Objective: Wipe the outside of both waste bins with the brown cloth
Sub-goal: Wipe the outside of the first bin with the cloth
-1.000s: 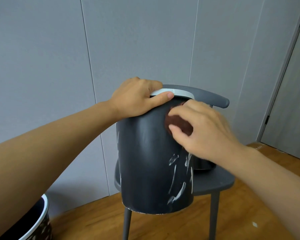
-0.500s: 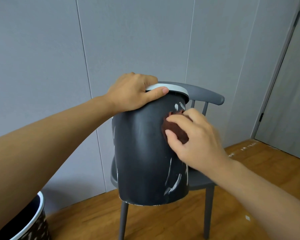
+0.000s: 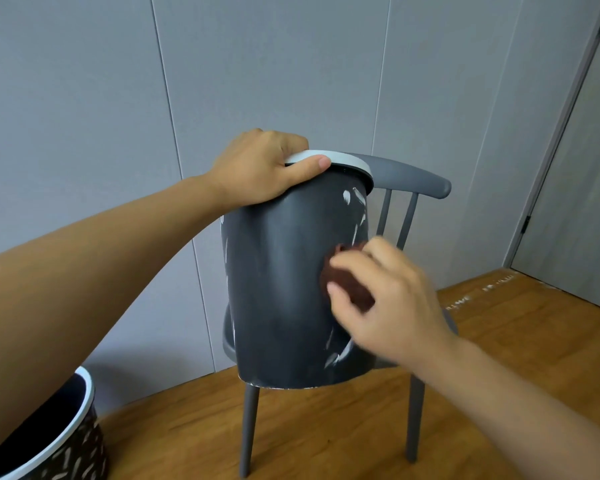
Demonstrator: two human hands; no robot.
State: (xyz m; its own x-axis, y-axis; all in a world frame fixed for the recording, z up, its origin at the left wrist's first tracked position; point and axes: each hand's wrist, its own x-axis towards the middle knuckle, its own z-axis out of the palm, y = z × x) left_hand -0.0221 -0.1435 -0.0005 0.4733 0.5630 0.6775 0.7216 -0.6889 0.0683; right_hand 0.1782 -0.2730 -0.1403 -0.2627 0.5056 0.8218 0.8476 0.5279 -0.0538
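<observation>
1. Second waste bin (image 3: 49, 445): stands at the lower left corner of the view, nearest the camera. It has a white rim and a dark wall with pale flecks. Only part of it is in view, and what it stands on is cut off from view.
2. Right hand (image 3: 388, 299): reaches in from the lower right. Its fingers are curled and clamped on the brown cloth (image 3: 343, 275), with the thumb at the lower edge of the cloth. The hand is slightly blurred.
3. Brown cloth: bunched into a small pad and pressed against the outer wall of the dark grey waste bin (image 3: 284, 289), on the right half of the wall, about mid-height.
4. Dark grey waste bin: held in front of the grey chair (image 3: 413, 178) and tilted, rim leaning to the right. The wall shows white streaks near the rim on the right, near the base on the right, and along the left side. The white rim faces up.
5. Left hand (image 3: 260, 171): grips the rim of the dark grey waste bin at its top left. The thumb lies along the outside just under the rim; the other fingers curl over the rim and cannot be seen inside.
6. Grey chair: stands on the wooden floor (image 3: 516, 341) behind the bin. Its curved backrest, two spindles and two legs are visible.
7. Grey panelled wall (image 3: 291, 64): runs behind the chair. A door (image 3: 582, 168) is at the right edge.
</observation>
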